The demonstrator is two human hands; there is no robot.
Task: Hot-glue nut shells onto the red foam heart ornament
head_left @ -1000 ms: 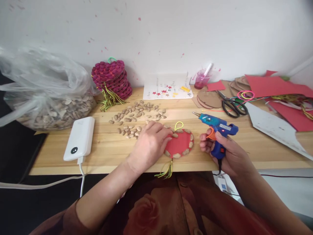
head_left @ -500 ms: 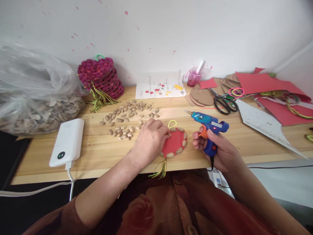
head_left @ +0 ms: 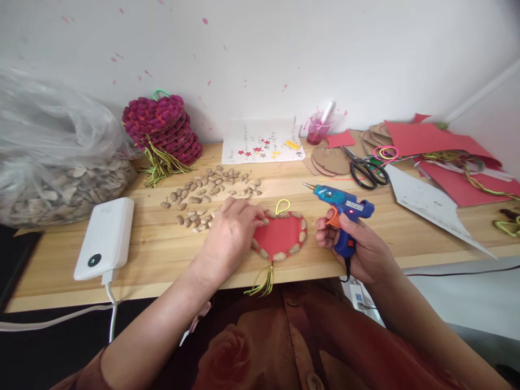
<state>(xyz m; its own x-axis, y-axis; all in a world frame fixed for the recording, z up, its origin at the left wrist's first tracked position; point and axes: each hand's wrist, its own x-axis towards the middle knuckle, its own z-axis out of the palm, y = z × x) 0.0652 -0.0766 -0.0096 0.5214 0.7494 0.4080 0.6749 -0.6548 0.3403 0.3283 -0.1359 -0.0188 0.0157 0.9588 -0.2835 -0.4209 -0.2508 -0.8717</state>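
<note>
A red heart-shaped card rimmed with glued nut shells lies near the table's front edge, a yellow loop at its top and a yellow-green tassel hanging over the edge. My left hand rests on the heart's left rim, fingers curled together with their tips on a shell there. My right hand is closed round the handle of a blue glue gun just right of the heart, nozzle pointing left and up, its red light on. Loose nut shells are scattered behind my left hand.
A white power bank with its cable lies at the left. A clear plastic bag of shells sits far left, a stack of dark red finished hearts behind. Black scissors, cardboard discs, red paper and coloured cords crowd the right.
My left hand has slid left off the heart's face, so more of the red card shows. The glue gun stays held beside it. The view has shifted a little.
</note>
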